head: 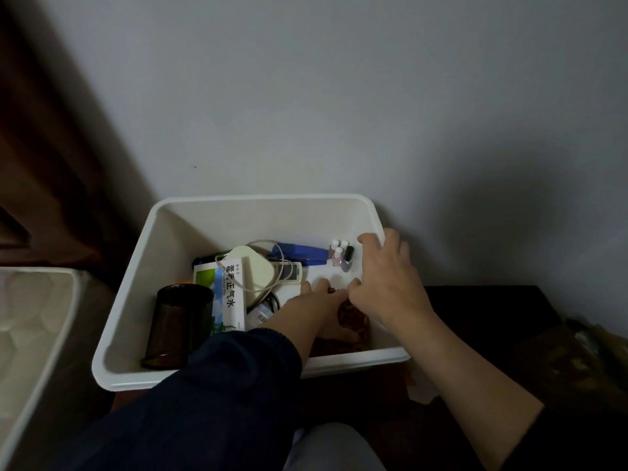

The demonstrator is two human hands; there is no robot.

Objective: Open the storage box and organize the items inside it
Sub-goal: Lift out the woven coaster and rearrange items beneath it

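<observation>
Left hand: our left hand reaches from a dark blue sleeve into the near right part of the box; its fingers lie low on a reddish-brown packet, and we cannot tell whether they curl round it or only press on it.
Right hand: our right hand hovers above the same spot, fingers spread and bent downward, fingertips close to the left hand's; no grip shows.
Reddish-brown packet: the reddish-brown packet lies on the box floor against the near right wall, mostly hidden by the hands. We judge it light and crinkly, likely slippery; take it by an edge with a pinch.
Storage box: the white storage box stands open, no lid on it.
Dark cup: a dark translucent cup stands in the near left corner; stiff, easy to hold round the body.
Medicine carton: a medicine carton leans beside the cup; light card, crushable.
Charger and cable: a white charger with a looped cable rests on it; we expect the cable to snag.
Nail polish bottles: small nail polish bottles stand upright by the far right wall; glass, we judge, and quick to topple.
Blue stapler: a blue stapler lies furthest back; dense and rigid.
</observation>
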